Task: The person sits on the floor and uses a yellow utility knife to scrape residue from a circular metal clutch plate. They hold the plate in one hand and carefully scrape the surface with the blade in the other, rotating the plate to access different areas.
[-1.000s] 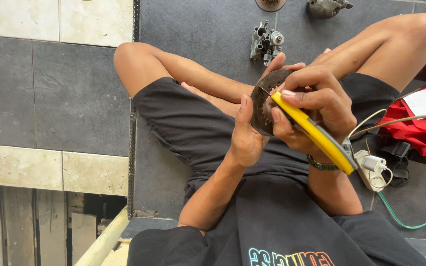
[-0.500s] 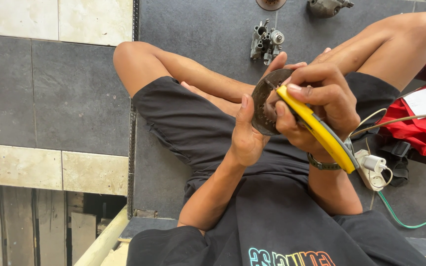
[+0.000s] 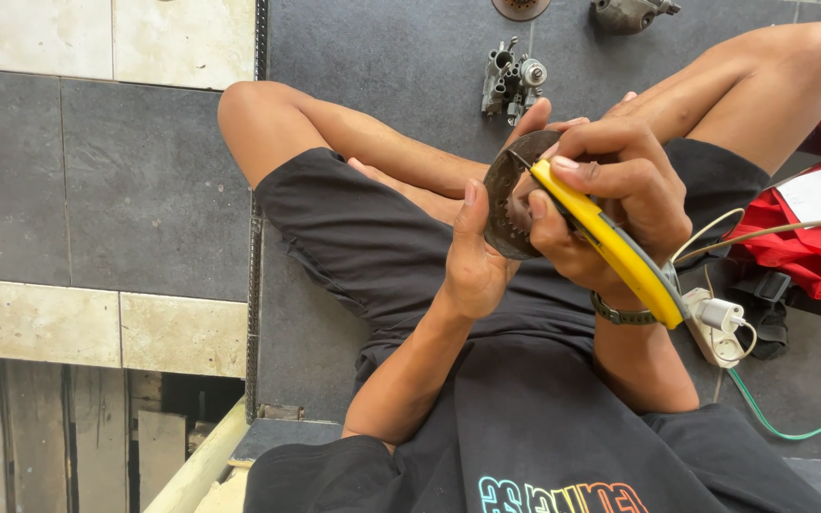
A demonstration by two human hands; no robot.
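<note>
Resting in left hand (image 3: 475,256): toothed disc (image 3: 505,204)

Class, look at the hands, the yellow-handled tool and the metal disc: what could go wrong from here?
1. The yellow-handled tool in the right hand works close to the left hand; a slip might jab the thumb.
2. The toothed metal disc is held only by fingers, so it may twist free.
3. The white plug and cords lie near the elbow and might snag.

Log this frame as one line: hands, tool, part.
left hand: holds toothed metal disc | right hand: grips yellow-handled tool, tip against disc | floor: small metal engine part | person seated cross-legged
</note>
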